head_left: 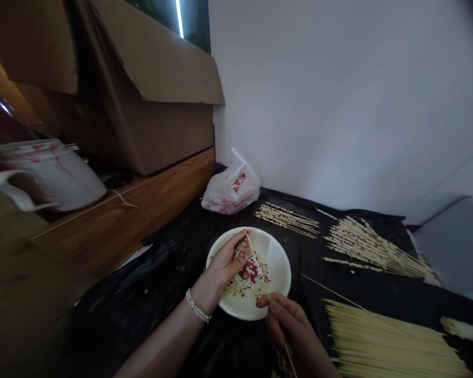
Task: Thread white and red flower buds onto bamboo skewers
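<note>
My right hand [289,320] grips a thin wooden skewer [287,349], which slants up and left over the bowl. At the skewer's upper tip my left hand [232,260] has its thumb and fingers pinched together; whether a small bit is also between them I cannot tell. Beneath both hands sits a white bowl [278,252], partly covered by my left hand and wrist. Small pale and dark-red pieces [240,289] lie in it, with a bright red patch [249,271] in their middle.
Strung skewers lie in a small bunch [284,216] and a larger bunch [362,244]. Bare sticks [390,341] are stacked at the lower right. A plastic bag [232,191] stands behind the bowl on black sheeting [153,278]. To the left are a white mug [63,176] and a cardboard box [161,131].
</note>
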{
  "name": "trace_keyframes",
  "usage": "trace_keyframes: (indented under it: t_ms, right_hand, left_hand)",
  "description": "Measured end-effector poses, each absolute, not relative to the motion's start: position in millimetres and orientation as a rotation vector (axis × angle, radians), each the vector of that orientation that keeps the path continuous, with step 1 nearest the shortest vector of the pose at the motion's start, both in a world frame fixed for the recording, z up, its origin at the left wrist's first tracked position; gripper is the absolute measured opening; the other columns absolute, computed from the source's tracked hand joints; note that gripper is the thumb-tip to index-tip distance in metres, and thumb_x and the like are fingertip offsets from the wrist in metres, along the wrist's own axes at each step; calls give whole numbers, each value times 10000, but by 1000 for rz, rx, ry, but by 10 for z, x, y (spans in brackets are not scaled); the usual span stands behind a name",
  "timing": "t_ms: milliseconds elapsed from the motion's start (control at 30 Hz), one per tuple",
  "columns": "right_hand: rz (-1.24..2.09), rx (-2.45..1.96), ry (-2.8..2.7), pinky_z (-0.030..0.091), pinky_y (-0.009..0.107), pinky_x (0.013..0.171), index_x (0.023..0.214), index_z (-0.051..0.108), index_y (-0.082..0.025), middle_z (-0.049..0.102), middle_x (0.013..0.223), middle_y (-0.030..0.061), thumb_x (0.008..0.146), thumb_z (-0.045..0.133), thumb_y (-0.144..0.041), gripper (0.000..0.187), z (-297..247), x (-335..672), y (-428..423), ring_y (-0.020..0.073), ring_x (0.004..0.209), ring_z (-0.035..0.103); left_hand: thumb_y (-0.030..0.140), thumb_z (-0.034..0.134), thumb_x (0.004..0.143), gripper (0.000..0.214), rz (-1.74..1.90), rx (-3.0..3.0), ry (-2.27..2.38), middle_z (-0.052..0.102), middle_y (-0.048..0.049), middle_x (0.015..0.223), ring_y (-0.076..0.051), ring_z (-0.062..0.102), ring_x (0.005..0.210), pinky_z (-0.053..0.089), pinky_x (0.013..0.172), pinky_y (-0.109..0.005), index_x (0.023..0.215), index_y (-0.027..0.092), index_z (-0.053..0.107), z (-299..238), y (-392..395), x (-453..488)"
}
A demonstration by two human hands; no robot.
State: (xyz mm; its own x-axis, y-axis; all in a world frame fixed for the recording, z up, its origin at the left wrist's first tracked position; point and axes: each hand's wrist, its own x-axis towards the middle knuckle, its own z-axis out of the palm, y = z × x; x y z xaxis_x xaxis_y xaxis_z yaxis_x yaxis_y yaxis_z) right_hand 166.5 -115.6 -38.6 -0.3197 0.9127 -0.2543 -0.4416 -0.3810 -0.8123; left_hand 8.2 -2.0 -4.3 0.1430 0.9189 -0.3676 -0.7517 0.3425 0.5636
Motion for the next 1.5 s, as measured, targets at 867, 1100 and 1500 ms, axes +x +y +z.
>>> trace_keyframes:
  t_ms: [867,1100,1500]
  right_hand:
    - [1732,-965,-840,141,216,453,887,752,-146,460,398,-88,838,781,-521,380,-390,1776,-1099,52,399,267]
    - [1823,-966,-825,127,206,436,878,758,-150,497,397,-76,847,778,-511,362,-360,1796,-1132,45,387,274]
    - [1969,-912,-802,116,178,367,859,761,-149,546,404,-63,846,778,-491,343,-388,1790,-1153,32,329,270]
  left_hand:
    - [131,742,758,112,1062,428,768,734,-54,844,-201,664,874,545,815,-314,834,212,734,-99,-98,152]
    - [-76,592,643,383,1093,402,725,774,-64,1036,-263,639,1201,477,1081,-425,830,231,723,-250,-63,73]
    - [42,639,827,484,1146,367,757,750,-99,1209,-281,659,1213,510,1068,-446,1270,234,665,-67,-88,93]
